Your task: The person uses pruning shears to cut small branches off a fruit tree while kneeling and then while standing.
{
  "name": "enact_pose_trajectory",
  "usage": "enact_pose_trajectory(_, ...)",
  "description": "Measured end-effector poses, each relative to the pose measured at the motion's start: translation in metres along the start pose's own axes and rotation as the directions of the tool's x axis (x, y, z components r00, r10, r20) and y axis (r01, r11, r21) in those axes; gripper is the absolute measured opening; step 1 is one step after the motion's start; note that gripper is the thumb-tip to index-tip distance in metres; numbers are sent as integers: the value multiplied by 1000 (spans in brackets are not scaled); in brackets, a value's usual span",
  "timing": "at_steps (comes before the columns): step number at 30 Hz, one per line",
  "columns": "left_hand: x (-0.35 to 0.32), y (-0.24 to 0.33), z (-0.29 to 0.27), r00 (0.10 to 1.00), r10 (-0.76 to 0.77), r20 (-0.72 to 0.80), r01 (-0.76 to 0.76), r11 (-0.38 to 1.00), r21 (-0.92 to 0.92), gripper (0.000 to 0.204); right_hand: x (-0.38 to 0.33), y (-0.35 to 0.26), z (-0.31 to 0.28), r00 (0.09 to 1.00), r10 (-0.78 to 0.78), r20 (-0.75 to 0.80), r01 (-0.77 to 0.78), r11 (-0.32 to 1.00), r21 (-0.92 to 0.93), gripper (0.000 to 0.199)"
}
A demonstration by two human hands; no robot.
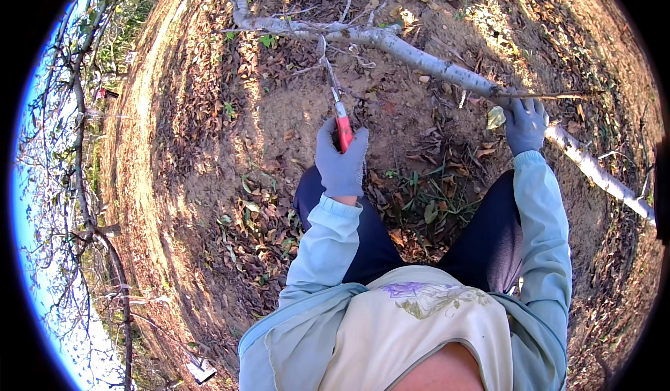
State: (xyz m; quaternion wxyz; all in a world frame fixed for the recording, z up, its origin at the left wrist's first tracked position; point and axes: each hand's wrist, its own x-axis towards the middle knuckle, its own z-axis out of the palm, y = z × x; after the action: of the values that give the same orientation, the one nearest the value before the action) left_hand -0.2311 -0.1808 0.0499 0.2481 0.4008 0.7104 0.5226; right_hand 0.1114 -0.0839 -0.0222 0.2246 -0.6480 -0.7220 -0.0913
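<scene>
- The left hand (pixel 340 164) is curled tight around a red-handled pruning tool (pixel 343 124).
- The right hand (pixel 525 126) is wrapped over a long pale branch (pixel 447 70).
- The branch stretches across, in front of the knees, above the leafy dirt (pixel 286 136).
- The tool's tip is up by the branch; I can't tell if they touch.
- This looks like the trimming step.
- The next move calls for a steady branch and a well-placed blade.

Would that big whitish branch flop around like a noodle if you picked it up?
The whitish branch would probably stay stiff: it looks thick and woody. Its side twigs may stop it rolling easily. Those twigs look thin, so they might snap.
</scene>
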Motion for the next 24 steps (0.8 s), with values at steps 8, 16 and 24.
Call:
enact_pose_trajectory(8, -19, 14, -22, 968, -122, 217, 176, 952, -249, 54, -1, 3, 3, 999, 6, 32, -5, 1000, -6, 39)
enact_pose_trajectory(16, -74, 10, -44, 912, -33, 409, 160, 947, -280, 59, 0, 2, 1, 1000, -14, -21, 14, 1000, 10, 33)
enact_pose_trajectory(24, -92, -7, -38, 794, -239, 559, 486, 802, -348, 57, -1, 5, 3, 1000, -7, -4, 7, 1000, -18, 38)
